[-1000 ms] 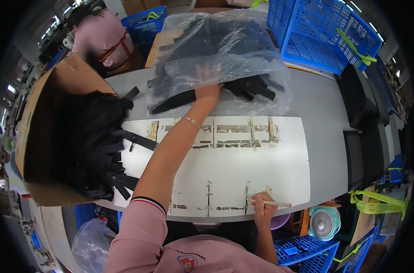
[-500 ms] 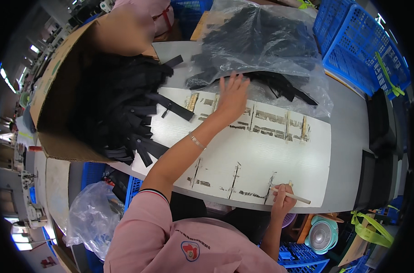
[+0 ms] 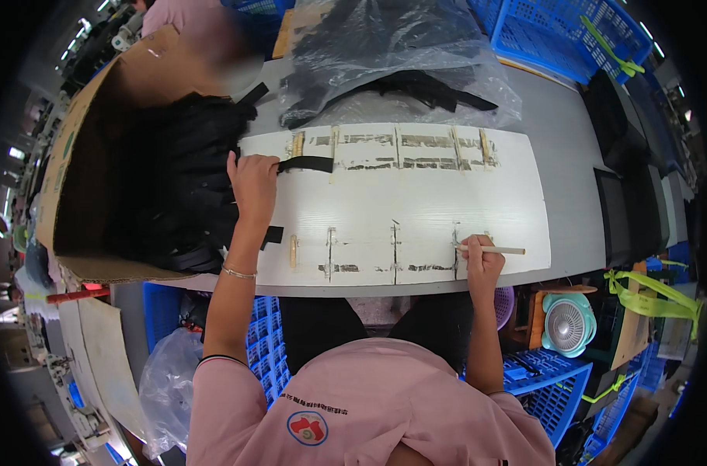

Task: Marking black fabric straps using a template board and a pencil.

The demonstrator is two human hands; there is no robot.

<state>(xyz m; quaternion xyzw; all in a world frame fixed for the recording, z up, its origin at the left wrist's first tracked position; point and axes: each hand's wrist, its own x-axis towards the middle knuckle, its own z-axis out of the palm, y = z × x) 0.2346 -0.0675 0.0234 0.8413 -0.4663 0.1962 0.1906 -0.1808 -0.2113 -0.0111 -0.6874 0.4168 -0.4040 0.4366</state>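
My left hand (image 3: pixel 254 182) is at the right edge of a heap of black zipper strips (image 3: pixel 186 163) in a cardboard box. Its fingers are curled down onto one black zipper strip (image 3: pixel 311 163), whose flat end sticks out to the right over the white board (image 3: pixel 361 198); the fingertips are partly hidden. Near the board's front right part, my right hand (image 3: pixel 484 260) is closed round a slim, pale pen-like stick (image 3: pixel 513 251), pointing to the right. The board bears dark marks and tape-like patches in two rows.
The cardboard box (image 3: pixel 62 167) stands on the left of the grey table (image 3: pixel 567 179). Behind the board lies a clear plastic bag (image 3: pixel 384 54) of black strips. A blue crate (image 3: pixel 555 39) is at the back right, black blocks (image 3: pixel 614 140) along the right edge, and a turquoise fan (image 3: pixel 569 325) below.
My left hand has moved from the plastic bag leftward to the heap and closed on a strip. My right hand still holds the stick. The whole view has shifted.
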